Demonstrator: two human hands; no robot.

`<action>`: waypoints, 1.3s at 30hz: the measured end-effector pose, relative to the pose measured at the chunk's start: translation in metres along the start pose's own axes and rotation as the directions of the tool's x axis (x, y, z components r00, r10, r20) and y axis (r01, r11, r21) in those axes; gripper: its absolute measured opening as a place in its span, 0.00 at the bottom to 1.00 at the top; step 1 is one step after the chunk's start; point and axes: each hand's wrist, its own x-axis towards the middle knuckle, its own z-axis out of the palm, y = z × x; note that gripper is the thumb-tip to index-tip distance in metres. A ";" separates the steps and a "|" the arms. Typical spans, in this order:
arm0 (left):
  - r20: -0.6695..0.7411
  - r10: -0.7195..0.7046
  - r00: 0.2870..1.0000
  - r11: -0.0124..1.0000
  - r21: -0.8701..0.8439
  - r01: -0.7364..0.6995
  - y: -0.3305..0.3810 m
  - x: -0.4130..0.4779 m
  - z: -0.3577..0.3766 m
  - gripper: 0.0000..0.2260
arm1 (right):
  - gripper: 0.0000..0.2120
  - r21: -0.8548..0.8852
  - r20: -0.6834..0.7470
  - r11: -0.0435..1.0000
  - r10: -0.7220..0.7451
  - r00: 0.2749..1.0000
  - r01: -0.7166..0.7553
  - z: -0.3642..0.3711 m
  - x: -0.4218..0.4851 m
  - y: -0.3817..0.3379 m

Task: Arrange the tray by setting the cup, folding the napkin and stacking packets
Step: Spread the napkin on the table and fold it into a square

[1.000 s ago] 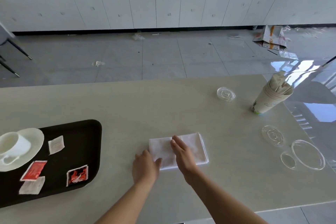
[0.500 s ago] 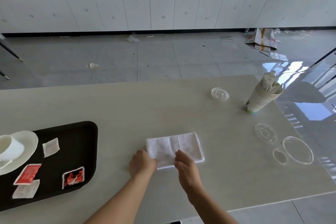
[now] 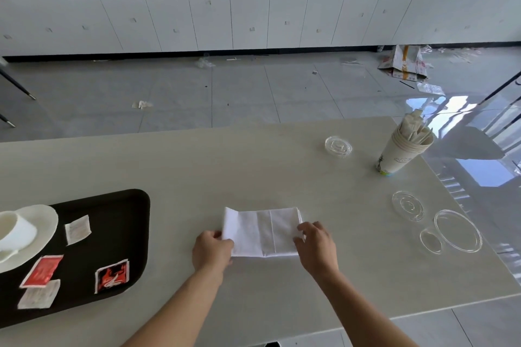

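A white folded napkin [image 3: 260,231] lies flat on the table's middle. My left hand [image 3: 212,251] grips its left near corner. My right hand [image 3: 317,246] pinches its right edge. At the left, a black tray [image 3: 121,220] carries a white cup [image 3: 15,232] on a white saucer [image 3: 42,222]. Several packets lie loose on the tray: a white one [image 3: 78,229], a red one [image 3: 42,270], a red-and-black one [image 3: 112,275] and another white one [image 3: 39,294].
A stack of paper cups [image 3: 400,153] holding wrapped sticks stands at the table's right. Clear plastic lids [image 3: 338,146] [image 3: 408,205] [image 3: 458,229] lie around it. The table's near edge runs just below my forearms. Littered floor and white cabinets lie beyond.
My hands went from pressing on the napkin's middle to its two ends: the left to the left corner, the right to the right edge. The napkin now looks narrower.
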 end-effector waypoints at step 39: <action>0.509 0.783 0.358 0.154 0.399 -0.904 -0.018 -0.069 0.068 0.06 | 0.05 0.329 0.057 0.920 0.205 0.977 -0.213 -0.007 0.024 0.000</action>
